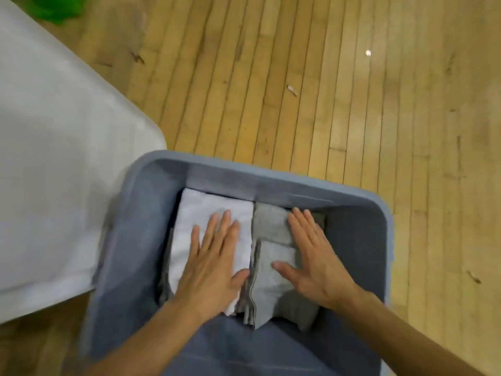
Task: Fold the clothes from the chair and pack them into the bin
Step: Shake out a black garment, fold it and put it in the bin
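Observation:
A grey-blue plastic bin [360, 210] stands on the wooden floor below me. Inside it lie two folded stacks side by side: a white folded garment [214, 210] on the left and a grey folded garment [271, 283] on the right. My left hand [211, 264] lies flat, fingers spread, on the white garment. My right hand [311, 256] lies flat on the grey garment, fingers spread. Neither hand grips anything. No chair is in view.
A table with a white cloth [54, 158] fills the left side, its corner touching the bin's left rim. Something green [57, 8] shows at the top left. Wooden floor [352, 90] with small bits of debris stretches beyond and right of the bin.

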Demonstrator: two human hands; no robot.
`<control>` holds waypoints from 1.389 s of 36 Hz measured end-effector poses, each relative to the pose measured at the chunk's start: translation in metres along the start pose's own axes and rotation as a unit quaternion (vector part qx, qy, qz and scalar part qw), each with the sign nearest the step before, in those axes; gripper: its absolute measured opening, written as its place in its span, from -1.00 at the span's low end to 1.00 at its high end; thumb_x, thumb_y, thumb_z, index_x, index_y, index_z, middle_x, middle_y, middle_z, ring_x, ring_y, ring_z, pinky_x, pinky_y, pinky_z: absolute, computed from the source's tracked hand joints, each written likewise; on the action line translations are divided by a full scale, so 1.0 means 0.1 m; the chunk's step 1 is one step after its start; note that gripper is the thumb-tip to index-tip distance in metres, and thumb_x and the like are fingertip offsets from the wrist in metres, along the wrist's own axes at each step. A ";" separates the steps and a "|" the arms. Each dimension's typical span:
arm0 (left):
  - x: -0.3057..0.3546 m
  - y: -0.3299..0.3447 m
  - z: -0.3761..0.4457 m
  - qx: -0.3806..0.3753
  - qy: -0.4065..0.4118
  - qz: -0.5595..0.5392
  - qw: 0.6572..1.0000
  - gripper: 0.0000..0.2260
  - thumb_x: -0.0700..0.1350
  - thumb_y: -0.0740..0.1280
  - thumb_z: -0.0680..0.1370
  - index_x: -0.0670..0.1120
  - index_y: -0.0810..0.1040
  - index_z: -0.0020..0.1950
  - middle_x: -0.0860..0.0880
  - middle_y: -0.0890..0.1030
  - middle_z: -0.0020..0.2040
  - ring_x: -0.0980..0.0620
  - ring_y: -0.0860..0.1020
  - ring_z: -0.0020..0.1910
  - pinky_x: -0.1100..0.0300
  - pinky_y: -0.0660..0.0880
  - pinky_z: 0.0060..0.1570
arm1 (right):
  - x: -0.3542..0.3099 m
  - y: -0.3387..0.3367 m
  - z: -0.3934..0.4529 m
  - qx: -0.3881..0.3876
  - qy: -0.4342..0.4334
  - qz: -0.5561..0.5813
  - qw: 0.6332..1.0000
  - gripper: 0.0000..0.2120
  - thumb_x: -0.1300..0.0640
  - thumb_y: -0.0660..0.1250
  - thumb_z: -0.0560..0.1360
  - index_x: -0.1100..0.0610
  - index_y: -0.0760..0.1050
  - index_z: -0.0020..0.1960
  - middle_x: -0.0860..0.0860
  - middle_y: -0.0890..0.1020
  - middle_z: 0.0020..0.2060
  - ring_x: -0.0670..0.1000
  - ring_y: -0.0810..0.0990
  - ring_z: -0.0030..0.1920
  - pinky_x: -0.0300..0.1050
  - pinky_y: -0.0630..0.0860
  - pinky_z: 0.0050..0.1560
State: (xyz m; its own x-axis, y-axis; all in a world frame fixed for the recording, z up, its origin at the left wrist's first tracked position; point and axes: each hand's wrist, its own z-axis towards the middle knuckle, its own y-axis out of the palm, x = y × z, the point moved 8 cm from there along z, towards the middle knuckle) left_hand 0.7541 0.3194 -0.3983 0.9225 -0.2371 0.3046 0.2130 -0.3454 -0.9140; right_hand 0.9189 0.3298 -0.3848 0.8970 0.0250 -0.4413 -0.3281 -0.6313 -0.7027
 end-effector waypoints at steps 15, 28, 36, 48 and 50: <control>-2.33 -4.01 -2.90 0.263 -0.382 -0.030 0.885 -0.24 0.33 -0.05 0.42 -0.01 -0.01 0.54 0.06 -0.18 0.53 0.16 -0.31 0.49 0.04 -0.28 0.46 | -5.23 -1.69 -0.43 0.053 -0.414 -0.073 0.906 -0.13 -0.50 -0.11 0.38 0.00 -0.29 0.47 -0.14 -0.21 0.49 -0.13 -0.31 0.50 -0.10 -0.18 0.49; -3.73 -3.04 -6.26 0.220 -0.591 -0.112 0.768 -0.14 0.41 -0.26 0.30 0.05 -0.15 0.54 0.10 -0.38 0.47 0.13 -0.40 0.44 -0.02 -0.30 0.42 | -7.64 0.90 -1.21 -0.082 -0.499 -0.159 0.848 -0.21 -0.23 0.19 0.52 -0.12 -0.32 0.44 -0.26 -0.31 0.45 -0.29 -0.47 0.39 -0.20 -0.25 0.47; -4.28 -2.68 -6.86 0.158 -0.608 -0.155 0.762 -0.31 0.32 -0.05 0.55 0.06 -0.26 0.54 0.07 -0.50 0.41 0.09 -0.47 0.39 -0.02 -0.32 0.41 | -8.04 1.82 -1.18 -0.123 -0.452 -0.210 0.858 -0.20 -0.21 0.18 0.53 -0.05 -0.29 0.51 -0.27 -0.31 0.44 -0.25 -0.44 0.42 -0.21 -0.25 0.47; -4.59 -2.56 -6.24 0.181 -0.525 -0.203 0.807 -0.20 0.34 -0.29 0.32 0.08 -0.24 0.53 0.09 -0.48 0.42 0.04 -0.42 0.43 0.02 -0.31 0.37 | -8.01 1.98 -0.81 -0.116 -0.440 -0.254 0.854 -0.10 -0.56 -0.24 0.28 -0.09 -0.36 0.43 -0.26 -0.30 0.45 -0.28 -0.44 0.41 -0.23 -0.22 0.46; -4.68 -2.59 -6.12 0.180 -0.516 -0.206 0.811 -0.21 0.33 -0.29 0.32 0.09 -0.27 0.52 0.09 -0.48 0.41 0.04 -0.41 0.43 0.02 -0.31 0.36 | -8.01 1.96 -0.71 -0.113 -0.439 -0.251 0.855 -0.16 -0.49 -0.07 0.40 -0.07 -0.35 0.44 -0.24 -0.28 0.46 -0.26 -0.43 0.42 -0.21 -0.21 0.48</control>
State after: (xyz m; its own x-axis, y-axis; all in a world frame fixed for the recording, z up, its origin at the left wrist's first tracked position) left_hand 0.0702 -0.0363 -0.1398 0.4867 0.7829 0.3876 0.4806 0.1306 -0.8672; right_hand 0.1571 0.1304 -0.1295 0.3066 0.8472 -0.4339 0.1881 -0.5008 -0.8449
